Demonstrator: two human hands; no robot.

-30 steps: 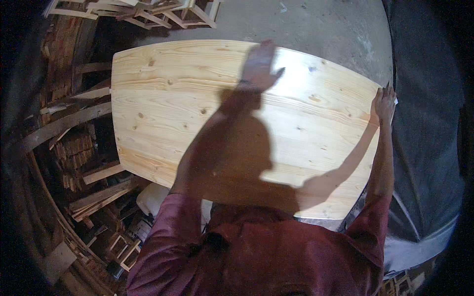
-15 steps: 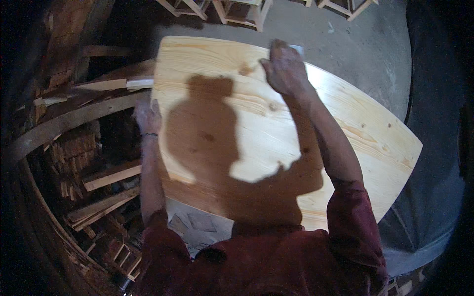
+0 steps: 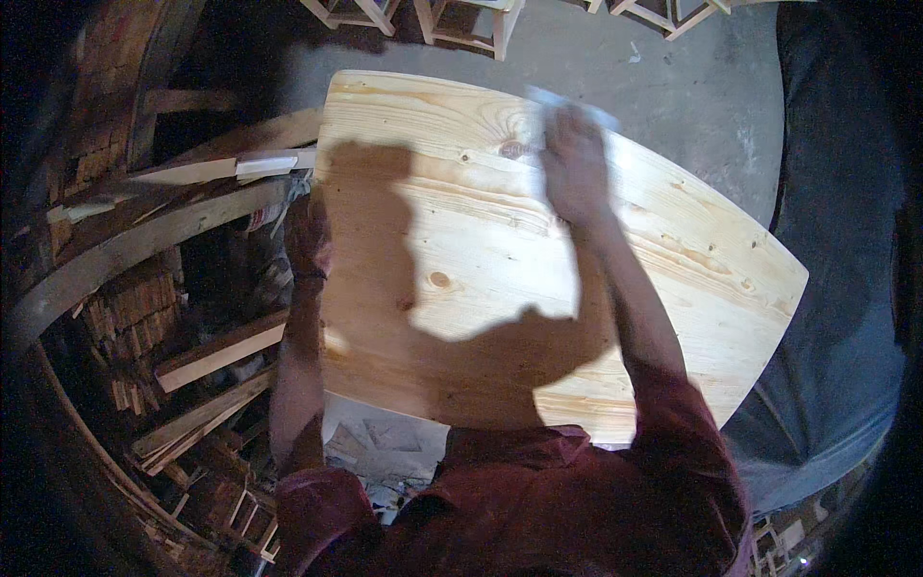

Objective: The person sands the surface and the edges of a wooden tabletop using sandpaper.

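A pale pine board (image 3: pixel 490 231) with knots and curved edges lies in front of me. My right hand (image 3: pixel 577 163) is pressed near its far edge over a thin whitish-blue sheet (image 3: pixel 572 104). Only a border of that sheet shows past the fingers, blurred by motion, so I cannot tell whether it is paper or cloth. At the board's left edge, my left hand (image 3: pixel 310 238) grips the wood in shadow, with its fingers partly hidden. My own shadow falls over the board's left and near parts.
Stacked planks and offcuts (image 3: pixel 125 337) fill the left side, beside a long curved beam (image 3: pixel 144 236). Wooden stool-like frames (image 3: pixel 471 29) stand on the grey concrete floor (image 3: pixel 702 115) beyond the board. A dark sheet (image 3: pixel 836 288) hangs at the right.
My right hand has slid slightly right and nearer with the sheet, now blurred. In view, the board's left edge and my left hand sit slightly further right.
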